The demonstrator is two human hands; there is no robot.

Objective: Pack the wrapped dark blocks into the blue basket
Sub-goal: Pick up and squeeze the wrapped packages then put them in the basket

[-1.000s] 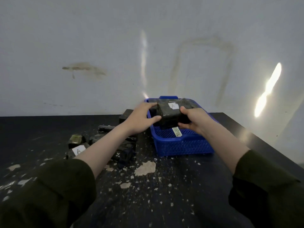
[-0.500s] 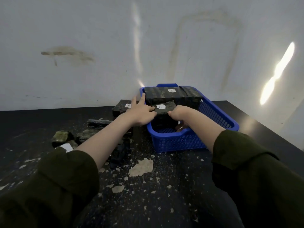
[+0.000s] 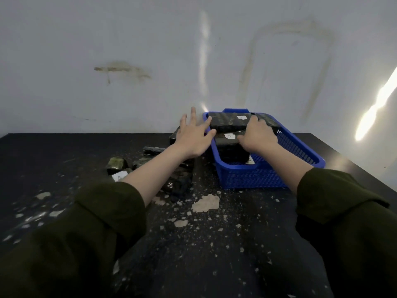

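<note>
The blue basket (image 3: 253,179) stands on the black table near the wall. Inside it, one wrapped dark block (image 3: 227,122) with a white label lies across the far end, and a second labelled block (image 3: 231,148) stands in front of it. My right hand (image 3: 256,136) rests on the right side of these blocks, fingers curled over them. My left hand (image 3: 193,134) hovers just left of the basket's rim with its fingers spread and nothing in it. More wrapped blocks (image 3: 117,164) lie on the table to the left, partly hidden by my left forearm.
Pale flakes and crumbs (image 3: 205,203) litter the table in front of the basket. A dark crumpled wrapper or block (image 3: 179,186) lies beside the basket's left wall. The white wall stands right behind the basket. The table's right edge runs diagonally past the basket.
The block I carried in both hands now stands in the basket. My left hand has let go and opened beside the rim. My right hand has moved up onto the blocks.
</note>
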